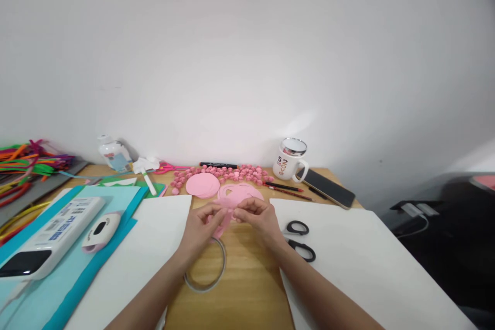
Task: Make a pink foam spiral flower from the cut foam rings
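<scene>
Thin pink paper [219, 229] is pinched between the fingertips of my left hand [201, 223] and my right hand [262, 218], just above the wooden table [253, 273]. The hands are close together, thumbs and forefingers nearly meeting. Its exact shape is partly hidden by the fingers. Just beyond the hands lie pink paper pieces with curved cut-outs [245, 192]. A stack of pink paper discs [202, 185] sits to their left. Nearer me, a roll of narrow tape [224, 262] lies flat beside my left wrist. Scissors with black handles [303, 251] rest by my right forearm, their blades hidden.
Small pink curled pieces [251, 171] line the wall side. Right are a white mug [285, 164], pencils [290, 192] and a phone [328, 187]. White sheets [359, 252] flank the hands. Left are a power bank [58, 232], a glue bottle [115, 154] and colourful pipe cleaners [31, 160].
</scene>
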Available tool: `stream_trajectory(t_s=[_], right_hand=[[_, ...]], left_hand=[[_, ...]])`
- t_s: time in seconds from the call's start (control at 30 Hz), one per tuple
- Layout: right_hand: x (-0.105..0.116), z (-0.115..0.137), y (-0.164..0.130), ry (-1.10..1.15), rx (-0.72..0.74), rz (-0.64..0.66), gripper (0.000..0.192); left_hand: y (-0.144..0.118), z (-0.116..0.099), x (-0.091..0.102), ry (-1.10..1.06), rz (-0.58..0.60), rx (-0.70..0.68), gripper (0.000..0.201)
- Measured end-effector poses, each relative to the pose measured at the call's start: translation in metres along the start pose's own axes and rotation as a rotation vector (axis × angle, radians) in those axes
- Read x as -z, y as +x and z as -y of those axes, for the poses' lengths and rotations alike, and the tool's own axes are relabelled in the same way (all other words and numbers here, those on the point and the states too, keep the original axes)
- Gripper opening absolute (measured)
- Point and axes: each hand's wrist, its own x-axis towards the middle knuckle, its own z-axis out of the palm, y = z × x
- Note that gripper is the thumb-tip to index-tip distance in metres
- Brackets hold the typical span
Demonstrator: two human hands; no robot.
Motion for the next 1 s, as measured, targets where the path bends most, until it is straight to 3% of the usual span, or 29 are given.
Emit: stream_trajectory(t_s=[0.23, 0.57, 1.0], right_hand=[[0.001, 0.003, 0.000, 0.000, -0.001, 0.130, 0.021], [0.006, 0.005, 0.002, -0.004, -0.027, 0.104, 0.017], [0.010, -0.003, 0.006, 0.098, -0.095, 0.167, 0.025]], left_hand=[[-0.002, -0.001, -0.001, 0.095, 0.018, -0.039, 0.022], [-0.003, -0.003, -0.002, 0.078, -0.018, -0.020, 0.022], [-0.004, -0.012, -0.004, 0.044, -0.049, -0.010, 0.022]])
